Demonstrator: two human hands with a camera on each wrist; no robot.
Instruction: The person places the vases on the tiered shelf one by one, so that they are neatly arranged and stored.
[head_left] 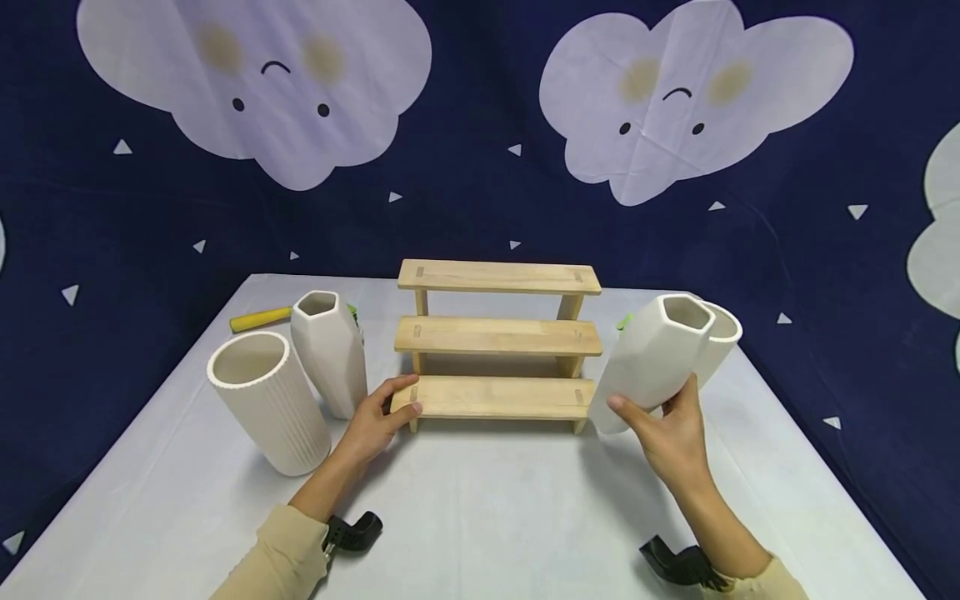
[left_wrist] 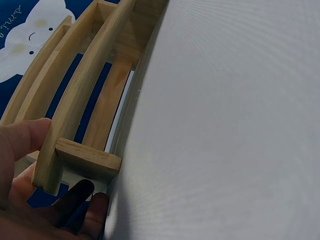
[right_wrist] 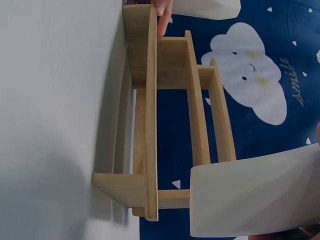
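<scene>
A three-tier wooden stand [head_left: 495, 396] is upright mid-table. My left hand [head_left: 375, 425] grips the left end of its lowest step, thumb in front of the board and fingers over its top and end; the left wrist view shows the fingers [left_wrist: 30, 135] at the board's end. On the right, my right hand [head_left: 671, 437] holds a white faceted vase [head_left: 648, 354], tilted, its base beside the stand's right end. That vase [right_wrist: 250, 195] also appears low in the right wrist view, partly overlapping the stand. Whether its base touches the table cannot be told.
Left of the stand are a white ribbed vase [head_left: 273, 417] and a white faceted vase [head_left: 330, 358]. A yellow stick-like object [head_left: 258, 320] lies behind them. Another white vase [head_left: 723, 329] is partly hidden behind the held one, near a bit of green [head_left: 625, 321].
</scene>
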